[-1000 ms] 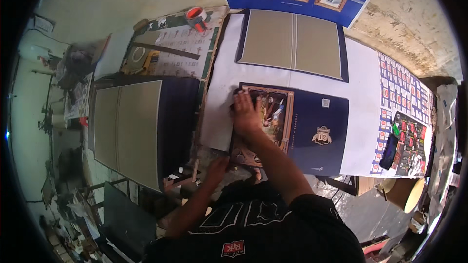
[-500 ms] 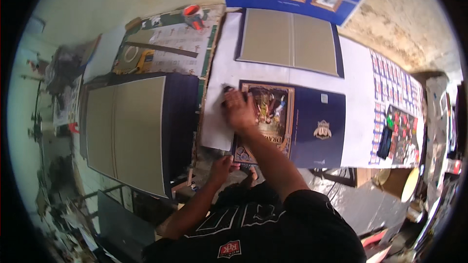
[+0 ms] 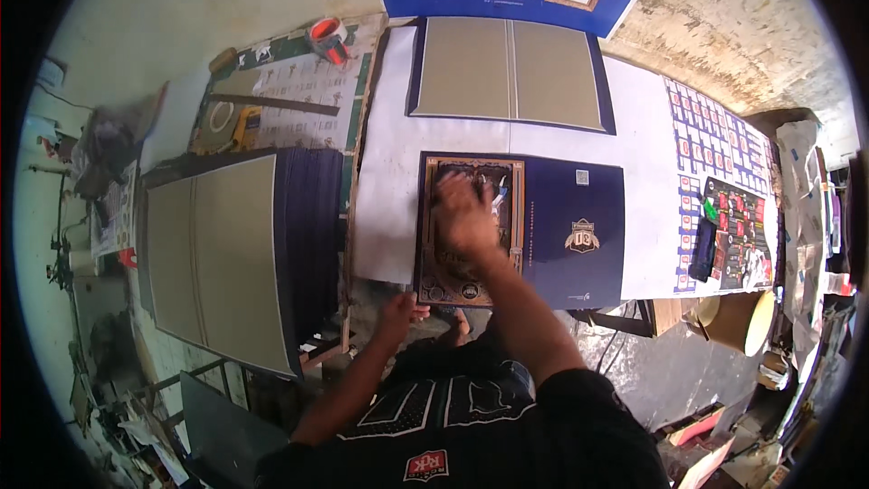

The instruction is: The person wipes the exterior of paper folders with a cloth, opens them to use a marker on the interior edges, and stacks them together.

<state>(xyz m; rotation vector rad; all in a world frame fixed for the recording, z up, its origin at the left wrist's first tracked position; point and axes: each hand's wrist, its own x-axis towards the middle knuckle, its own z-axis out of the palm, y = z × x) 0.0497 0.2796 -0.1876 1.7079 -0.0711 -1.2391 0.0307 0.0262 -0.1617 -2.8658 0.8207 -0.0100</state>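
A navy cover [image 3: 575, 190] lies spread on white paper, its left half bearing a picture in a gold ornate frame. On that picture my right hand [image 3: 469, 215] presses palm down, somewhat blurred, its fingers pointing up and left. Whatever is beneath this hand merges with the dark print and cannot be made out. My left hand [image 3: 396, 315] is at the cover's lower left corner, its curled fingers gripping the near edge. Farther back rests another cover [image 3: 466, 68], grey inside up with a navy border.
To the left stands a thick stack of covers [image 3: 217, 263], grey side up. Behind it are a red-stained mug [image 3: 329, 41], a long dark strip [image 3: 281, 105] and a tape roll [image 3: 220, 116]. Printed sheets [image 3: 720, 140] and a dark object [image 3: 701, 249] lie on the right.
My right hand has slid from beyond the cover's left edge rightward onto the picture. A dark thing visible under its fingers is now indistinct. My left hand stays at the corner; the view has shifted.
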